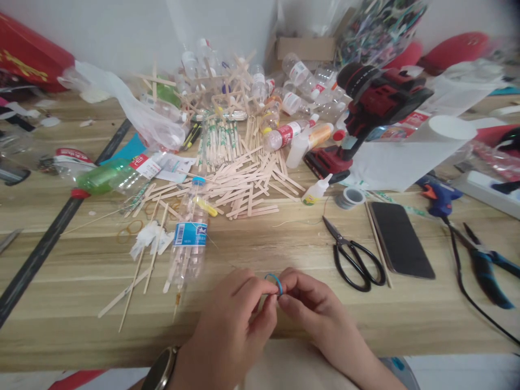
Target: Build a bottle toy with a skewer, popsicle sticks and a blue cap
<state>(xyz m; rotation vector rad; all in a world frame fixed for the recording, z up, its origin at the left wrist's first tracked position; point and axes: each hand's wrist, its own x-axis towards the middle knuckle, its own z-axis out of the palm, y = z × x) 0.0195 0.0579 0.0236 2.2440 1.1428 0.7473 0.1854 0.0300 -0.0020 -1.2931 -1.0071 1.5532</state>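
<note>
At the table's near edge, my left hand (239,319) and my right hand (311,300) meet fingertip to fingertip. A thin blue plastic ring (278,283) is pinched between them, its loop standing up above the fingers; part of it is hidden by the fingertips. Left of my hands lies a clear plastic bottle (195,208) with a blue cap and blue label, wooden sticks and a rubber band around its lower end. To the right of my right hand rests a pair of black-handled scissors (353,257), not touched.
Loose craft sticks (239,184) are heaped mid-table, with bottles behind. A red cordless drill (365,108) stands at right, near a glue bottle (317,190) and a tape roll (350,198). Farther right are a phone (400,238), a glue gun (441,195) and pliers (487,271).
</note>
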